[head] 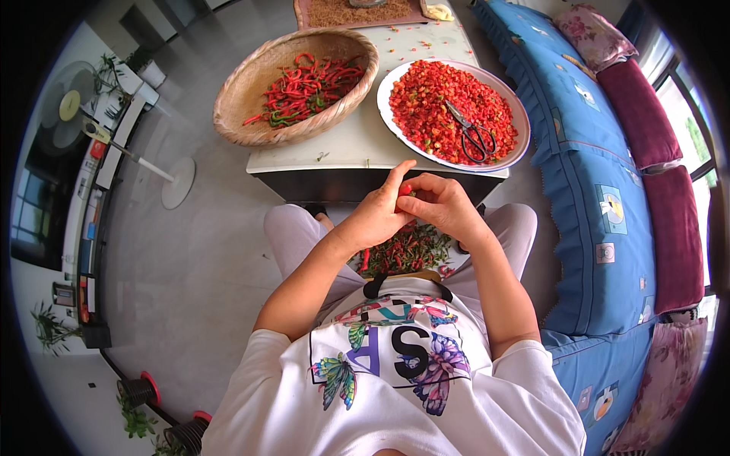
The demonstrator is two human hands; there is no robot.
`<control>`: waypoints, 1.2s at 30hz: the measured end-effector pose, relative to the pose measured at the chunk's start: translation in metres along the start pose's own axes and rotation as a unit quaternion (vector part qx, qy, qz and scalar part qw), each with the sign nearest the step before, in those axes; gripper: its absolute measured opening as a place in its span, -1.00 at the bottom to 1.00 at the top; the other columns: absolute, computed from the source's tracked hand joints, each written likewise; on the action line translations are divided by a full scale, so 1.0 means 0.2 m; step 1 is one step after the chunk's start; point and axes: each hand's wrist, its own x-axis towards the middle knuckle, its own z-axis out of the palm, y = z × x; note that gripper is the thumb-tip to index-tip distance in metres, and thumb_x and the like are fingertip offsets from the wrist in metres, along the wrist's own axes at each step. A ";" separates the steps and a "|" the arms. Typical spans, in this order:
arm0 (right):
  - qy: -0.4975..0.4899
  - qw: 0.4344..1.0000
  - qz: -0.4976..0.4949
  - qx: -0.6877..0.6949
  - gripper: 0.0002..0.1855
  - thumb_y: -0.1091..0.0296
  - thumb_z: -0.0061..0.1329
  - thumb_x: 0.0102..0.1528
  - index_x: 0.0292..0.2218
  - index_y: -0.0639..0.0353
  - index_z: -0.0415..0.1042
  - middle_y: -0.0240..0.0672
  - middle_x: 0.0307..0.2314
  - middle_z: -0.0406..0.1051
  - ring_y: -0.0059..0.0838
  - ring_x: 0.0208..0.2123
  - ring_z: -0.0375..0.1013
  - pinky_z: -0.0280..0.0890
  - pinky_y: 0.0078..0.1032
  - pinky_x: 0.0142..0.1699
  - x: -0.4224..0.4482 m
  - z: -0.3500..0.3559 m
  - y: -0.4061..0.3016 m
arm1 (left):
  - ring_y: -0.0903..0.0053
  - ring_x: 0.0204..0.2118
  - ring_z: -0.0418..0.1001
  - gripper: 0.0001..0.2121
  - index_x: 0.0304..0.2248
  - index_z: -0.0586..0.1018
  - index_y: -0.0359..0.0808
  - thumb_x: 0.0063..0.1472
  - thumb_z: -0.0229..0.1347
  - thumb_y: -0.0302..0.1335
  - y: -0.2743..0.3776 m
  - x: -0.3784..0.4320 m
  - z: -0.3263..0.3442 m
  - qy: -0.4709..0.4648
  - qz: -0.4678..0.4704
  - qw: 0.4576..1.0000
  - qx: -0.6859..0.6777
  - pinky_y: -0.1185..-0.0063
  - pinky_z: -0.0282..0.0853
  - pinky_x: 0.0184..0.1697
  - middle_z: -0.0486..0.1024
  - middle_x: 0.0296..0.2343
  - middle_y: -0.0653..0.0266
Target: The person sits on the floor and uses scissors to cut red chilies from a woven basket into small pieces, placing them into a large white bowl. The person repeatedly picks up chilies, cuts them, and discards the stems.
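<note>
My left hand (pixel 383 206) and my right hand (pixel 442 204) meet in front of the table edge, around a red chili pepper (pixel 405 190); the fingers of both touch it, and most of it is hidden. Below them, between my legs, lies a heap of red chilies and green stems (pixel 408 251). On the table, a woven bamboo basket (pixel 239 108) tilts at the left with whole red chilies (pixel 313 85) and a few green ones inside. A white enamel basin (pixel 389 117) at the right holds chopped red chili (pixel 428 102), with black-handled scissors (pixel 474 134) lying on top.
The white table (pixel 342 148) has chili bits and stem scraps on it. At its far end lies a tray (pixel 359 14) of brown, crumbly material. A blue-covered sofa (pixel 599 199) runs along the right. A standing fan (pixel 178 182) and potted plants (pixel 138 390) are at the left.
</note>
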 end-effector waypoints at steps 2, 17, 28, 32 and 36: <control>0.013 1.000 -0.003 0.017 -0.74 0.35 0.14 0.07 -0.25 0.35 0.49 -0.36 -0.44 0.51 -0.67 -0.41 0.45 0.39 -0.64 -0.33 -0.01 -0.02 0.01 | 0.55 -0.21 0.44 -0.31 0.19 0.15 -0.22 0.09 0.16 -0.68 0.00 0.01 -0.01 -0.022 0.035 0.997 -0.071 0.55 0.40 -0.10 0.43 -0.19 0.23; 0.112 0.986 -0.054 0.115 -0.77 0.45 0.14 0.08 -0.23 0.34 0.45 -0.41 -0.41 0.46 -0.71 -0.43 0.47 0.43 -0.70 -0.28 0.04 -0.18 0.12 | 0.45 -0.06 0.45 -0.62 0.08 0.34 -0.43 0.35 -0.09 -0.40 -0.07 0.16 0.02 -0.091 -0.054 0.884 -0.456 0.44 0.38 0.02 0.45 -0.09 0.15; 0.100 0.988 -0.017 0.116 -0.71 0.34 0.11 0.12 -0.17 0.32 0.46 -0.43 -0.41 0.47 -0.72 -0.42 0.41 0.34 -0.70 -0.30 0.18 -0.39 0.29 | 0.64 -0.48 0.40 -0.75 -0.11 0.48 -0.46 0.34 -0.07 -0.45 -0.15 0.45 0.13 -0.019 -0.075 0.931 -0.356 0.62 0.39 -0.41 0.46 -0.42 0.29; 0.194 0.976 -0.002 -0.094 -0.62 0.24 0.10 0.12 -0.12 0.34 0.44 -0.31 -0.39 0.48 -0.54 -0.39 0.43 0.36 -0.55 -0.27 0.30 -0.66 0.42 | 0.62 -0.47 0.39 -0.79 -0.19 0.48 -0.46 0.33 -0.04 -0.45 -0.17 0.60 0.06 0.018 -0.133 0.889 -0.437 0.60 0.37 -0.41 0.46 -0.41 0.26; 0.248 0.827 0.020 -0.504 -0.58 0.38 0.12 -0.07 -0.18 0.36 0.37 0.01 -0.29 0.40 -0.04 -0.15 0.37 0.26 -0.23 -0.02 0.37 -0.86 0.62 | 0.58 -0.45 0.39 -0.78 -0.18 0.46 -0.48 0.33 -0.04 -0.46 -0.13 0.74 0.00 0.025 -0.128 0.866 -0.483 0.57 0.34 -0.40 0.45 -0.39 0.20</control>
